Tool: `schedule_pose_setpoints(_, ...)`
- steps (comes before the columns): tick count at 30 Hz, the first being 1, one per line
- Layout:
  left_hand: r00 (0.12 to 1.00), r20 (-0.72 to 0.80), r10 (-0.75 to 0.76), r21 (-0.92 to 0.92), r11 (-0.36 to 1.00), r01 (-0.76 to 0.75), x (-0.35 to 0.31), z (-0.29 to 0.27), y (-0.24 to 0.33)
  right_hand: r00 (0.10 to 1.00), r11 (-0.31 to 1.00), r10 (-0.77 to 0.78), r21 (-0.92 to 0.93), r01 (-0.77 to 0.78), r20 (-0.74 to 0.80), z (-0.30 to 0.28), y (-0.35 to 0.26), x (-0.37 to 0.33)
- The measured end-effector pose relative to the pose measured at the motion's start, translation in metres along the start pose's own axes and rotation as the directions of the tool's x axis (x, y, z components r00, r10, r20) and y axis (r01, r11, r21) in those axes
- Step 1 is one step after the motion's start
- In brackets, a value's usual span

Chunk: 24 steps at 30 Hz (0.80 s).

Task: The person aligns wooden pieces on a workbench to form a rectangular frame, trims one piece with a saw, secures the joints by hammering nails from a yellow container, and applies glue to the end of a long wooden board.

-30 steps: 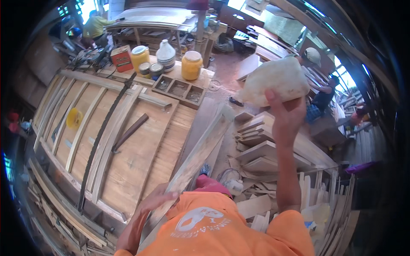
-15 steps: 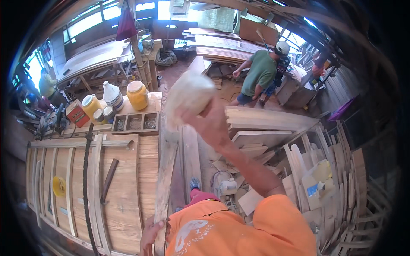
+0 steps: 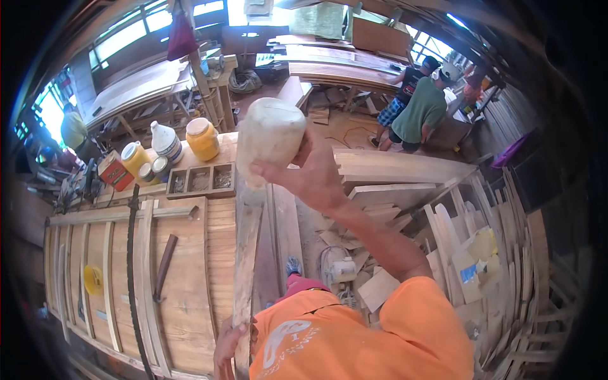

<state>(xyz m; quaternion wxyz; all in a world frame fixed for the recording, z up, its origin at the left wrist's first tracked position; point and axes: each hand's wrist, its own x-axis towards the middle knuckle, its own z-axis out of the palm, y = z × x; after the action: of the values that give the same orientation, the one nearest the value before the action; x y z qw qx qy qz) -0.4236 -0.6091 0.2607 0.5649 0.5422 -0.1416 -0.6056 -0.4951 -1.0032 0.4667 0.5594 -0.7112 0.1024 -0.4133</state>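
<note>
My right hand [image 3: 310,174] grips a cloudy white plastic bottle [image 3: 273,130] in front of me, its broad base up and its narrower end down. That lower end is just above the far part of a long, narrow wooden board [image 3: 246,253], and I cannot tell whether the two touch. The board runs from near my body toward the bottle. My left hand [image 3: 229,345] is closed around the board's near end, its thumb on top; the other fingers are partly hidden.
Left lies a slatted wooden panel [image 3: 183,272] with a hammer [image 3: 164,266] and a saw blade [image 3: 134,272]. Beyond are a divided wooden box [image 3: 201,182], yellow jars [image 3: 202,139] and a white jug [image 3: 166,140]. Offcuts [image 3: 380,285] lie right; two people [image 3: 418,111] stand behind.
The bottle, smeared by motion before, now shows sharply, slightly lower on its left side. The person in green has moved right, and a second person shows more fully.
</note>
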Motion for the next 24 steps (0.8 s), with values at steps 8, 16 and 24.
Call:
schedule_pose_setpoints(8,1.000,-0.016,0.008,0.043,0.999,-0.007,0.000,0.003,-0.008,0.993,0.999,-0.035,0.004,0.036,-0.112,-0.017,-0.010,-0.008)
schedule_pose_setpoints(16,0.999,-0.043,-0.021,0.126,0.992,0.026,-0.003,0.014,-0.007,0.977,0.999,-0.050,0.001,0.051,-0.206,-0.021,-0.012,-0.029)
schedule_pose_setpoints(24,0.999,0.035,-0.009,0.102,0.995,0.006,0.004,0.005,-0.015,0.990,0.997,0.024,0.079,-0.013,-0.141,-0.025,-0.019,-0.034)
